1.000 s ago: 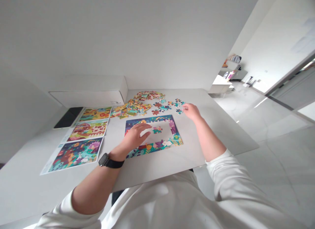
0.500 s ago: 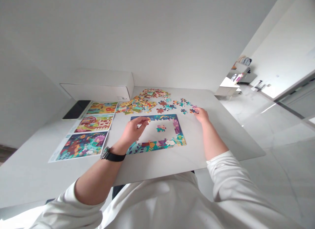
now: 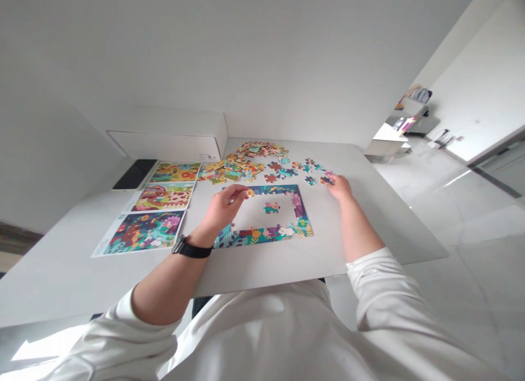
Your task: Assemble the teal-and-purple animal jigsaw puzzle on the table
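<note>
A partly built jigsaw puzzle (image 3: 279, 233), a colourful border around a pale middle, lies on the table before me. A loose teal and pink piece (image 3: 271, 207) rests inside that border. Over its upper left part, my left hand (image 3: 225, 207) has its fingers pinched on a small orange-toned puzzle piece (image 3: 250, 193). To the right of the loose pieces, my right hand (image 3: 341, 187) has thumb and fingers closed at the edge of a dark blue and orange puzzle piece (image 3: 327, 181). Several teal, brown and blue pieces (image 3: 287, 172) lie to its left.
Piles of yellow pieces (image 3: 235, 170) and red-green pieces (image 3: 264, 148) lie at the back. Picture sheets (image 3: 143, 232) and a dark phone or tablet (image 3: 135, 174) are on the left. Behind them stands a white box (image 3: 164, 146) by the wall.
The view has shifted slightly, so everything appears a little higher and further right. Both hands keep nearly the same places over the table, and the pieces show no clear movement.
</note>
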A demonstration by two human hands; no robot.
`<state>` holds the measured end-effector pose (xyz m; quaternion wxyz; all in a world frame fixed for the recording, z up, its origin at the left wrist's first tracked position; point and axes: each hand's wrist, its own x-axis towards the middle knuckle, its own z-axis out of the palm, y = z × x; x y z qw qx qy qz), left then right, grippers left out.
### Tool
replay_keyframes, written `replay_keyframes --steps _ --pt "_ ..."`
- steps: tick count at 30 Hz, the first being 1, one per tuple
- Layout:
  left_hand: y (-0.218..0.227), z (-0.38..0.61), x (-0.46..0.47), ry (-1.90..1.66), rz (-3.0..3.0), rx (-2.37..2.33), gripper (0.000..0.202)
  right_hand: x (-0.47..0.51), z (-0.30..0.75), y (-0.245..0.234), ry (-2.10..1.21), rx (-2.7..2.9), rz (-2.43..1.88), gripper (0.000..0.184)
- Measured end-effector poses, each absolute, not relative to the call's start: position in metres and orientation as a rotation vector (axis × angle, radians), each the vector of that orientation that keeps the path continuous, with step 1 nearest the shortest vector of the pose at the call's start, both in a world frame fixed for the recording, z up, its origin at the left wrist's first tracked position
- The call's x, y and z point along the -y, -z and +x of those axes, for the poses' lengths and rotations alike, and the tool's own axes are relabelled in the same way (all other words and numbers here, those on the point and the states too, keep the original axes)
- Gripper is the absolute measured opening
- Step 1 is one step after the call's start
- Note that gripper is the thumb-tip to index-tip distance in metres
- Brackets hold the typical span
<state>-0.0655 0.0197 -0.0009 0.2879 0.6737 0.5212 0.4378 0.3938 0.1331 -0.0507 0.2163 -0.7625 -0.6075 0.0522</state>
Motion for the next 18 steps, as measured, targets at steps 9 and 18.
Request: replay_keyframes --steps 9,18 --pt "0.005 -0.068 -0.024 -1.196 1.774 -1.343 0.041 -0.125 0.399 0.038 -0.198 1.659 -2.284 0.046" --pt "0.002 -0.071 -0.027 -1.290 1.565 -1.307 0.039 -0.154 0.374 0.006 -0.222 1.762 -2.189 0.044"
